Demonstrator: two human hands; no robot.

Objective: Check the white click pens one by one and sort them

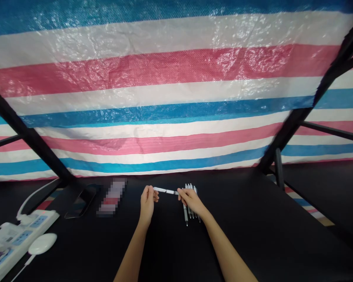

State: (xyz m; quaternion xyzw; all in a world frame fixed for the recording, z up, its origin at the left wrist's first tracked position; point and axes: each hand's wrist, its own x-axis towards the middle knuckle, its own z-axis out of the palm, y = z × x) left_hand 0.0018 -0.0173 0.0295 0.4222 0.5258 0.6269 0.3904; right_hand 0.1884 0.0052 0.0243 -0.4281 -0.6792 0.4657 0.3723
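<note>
A white pen point(166, 191) with a dark grip section stretches almost level between my two hands, above the black table. My left hand point(148, 199) pinches its left end between thumb and fingers. At the other end, the fingers of my right hand point(191, 199) close on the dark part. Several similar pens point(185, 214) lie side by side on the table beneath and beside my right hand, their tips toward me. That hand hides their middle parts.
A power strip point(32, 231) with plugs and a white round device point(42, 243) sits at the left. A dark phone point(81, 201) and a blurred-out flat item point(112, 197) lie beyond. Striped sheeting point(164, 90) hangs behind, between black frame bars point(300, 113).
</note>
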